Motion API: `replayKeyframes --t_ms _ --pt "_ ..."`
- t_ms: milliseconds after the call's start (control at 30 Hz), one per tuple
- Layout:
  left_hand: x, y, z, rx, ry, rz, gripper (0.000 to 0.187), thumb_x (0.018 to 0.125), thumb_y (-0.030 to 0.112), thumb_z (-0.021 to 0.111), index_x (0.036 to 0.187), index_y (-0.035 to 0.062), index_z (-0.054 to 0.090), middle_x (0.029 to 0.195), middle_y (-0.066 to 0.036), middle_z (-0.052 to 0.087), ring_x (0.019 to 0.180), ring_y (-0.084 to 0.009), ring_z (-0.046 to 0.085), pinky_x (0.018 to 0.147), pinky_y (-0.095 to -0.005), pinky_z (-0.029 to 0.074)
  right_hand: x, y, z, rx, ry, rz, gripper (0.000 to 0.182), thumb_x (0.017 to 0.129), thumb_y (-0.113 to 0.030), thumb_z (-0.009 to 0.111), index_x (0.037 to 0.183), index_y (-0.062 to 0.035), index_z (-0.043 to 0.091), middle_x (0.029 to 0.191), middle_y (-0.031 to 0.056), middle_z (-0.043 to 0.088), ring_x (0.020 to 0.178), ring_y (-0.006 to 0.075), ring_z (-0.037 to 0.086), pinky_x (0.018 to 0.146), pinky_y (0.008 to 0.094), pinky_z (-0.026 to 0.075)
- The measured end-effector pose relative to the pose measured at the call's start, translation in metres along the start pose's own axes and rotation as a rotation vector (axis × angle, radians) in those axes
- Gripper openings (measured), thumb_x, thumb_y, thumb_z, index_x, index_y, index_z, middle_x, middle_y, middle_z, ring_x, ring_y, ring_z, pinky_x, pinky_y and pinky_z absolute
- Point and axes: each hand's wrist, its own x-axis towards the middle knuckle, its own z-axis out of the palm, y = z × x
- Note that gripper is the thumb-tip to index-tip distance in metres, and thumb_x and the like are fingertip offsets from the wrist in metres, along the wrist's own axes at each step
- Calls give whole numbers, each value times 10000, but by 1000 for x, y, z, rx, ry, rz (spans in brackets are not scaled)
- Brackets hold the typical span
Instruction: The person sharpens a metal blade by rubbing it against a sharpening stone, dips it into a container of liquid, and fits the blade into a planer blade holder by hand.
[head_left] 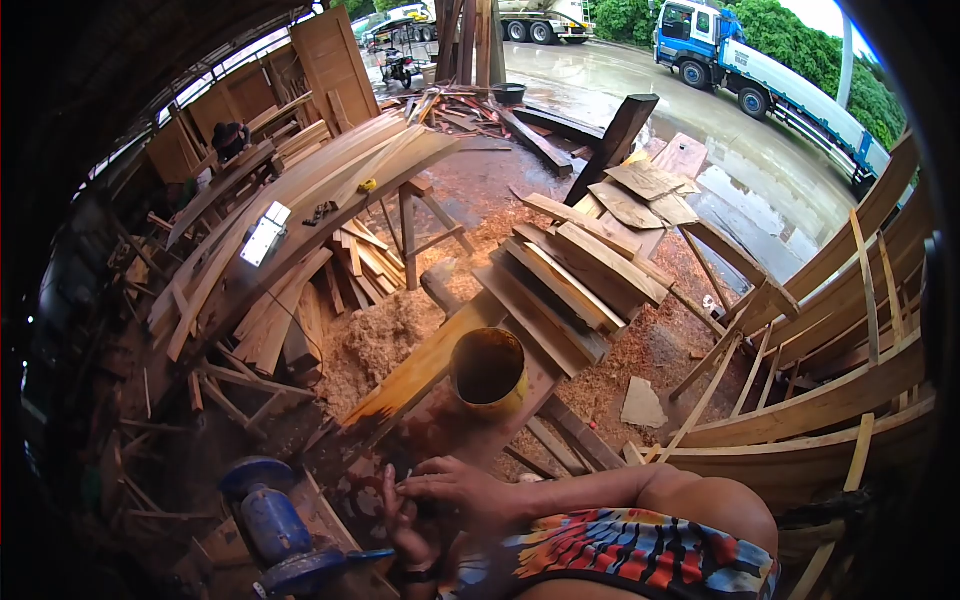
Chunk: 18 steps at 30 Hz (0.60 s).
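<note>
My left hand [408, 530], with a dark band at its wrist, is raised palm inward with its fingers stretched up. Reaching across from the right, my right hand [462, 488] brings its fingertips together at the left fingers. Whatever is pinched there, if anything, is too small and dark to make out. Just left of my hands stands a blue bench grinder [278, 525] with a round wheel guard at each end. Beyond the hands, a yellow, stained bucket [490, 372] rests on a plank bench.
Stacked boards [575, 275] lie past the bucket. Wood shavings [385, 345] cover the ground. A long plank table [340, 195] bears a white device [265, 235]. Leaning timber [800, 430] stands at right. A person [230, 140] is at far left; a truck [760, 75] is on the road.
</note>
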Motion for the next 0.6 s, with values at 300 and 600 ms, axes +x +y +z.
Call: replayKeyframes --t_ms 300,600 --pt "0 0 1 18 1 -9 796 911 284 591 1582 65 222 1369 -178 510 1237 -288 563 1055 -427 476 -3 7 10 -25 26 10 646 799 -110 734 1408 -42 527 1343 124 609 1238 386 522 1025 491 440" --pt "2 -2 0 56 57 -39 686 991 240 588 1551 8 267 1287 -116 564 1181 -215 579 1022 -350 462 3 -5 -1 176 29 112 812 771 -66 749 1515 -87 423 1425 178 555 1280 388 540 1058 477 443"
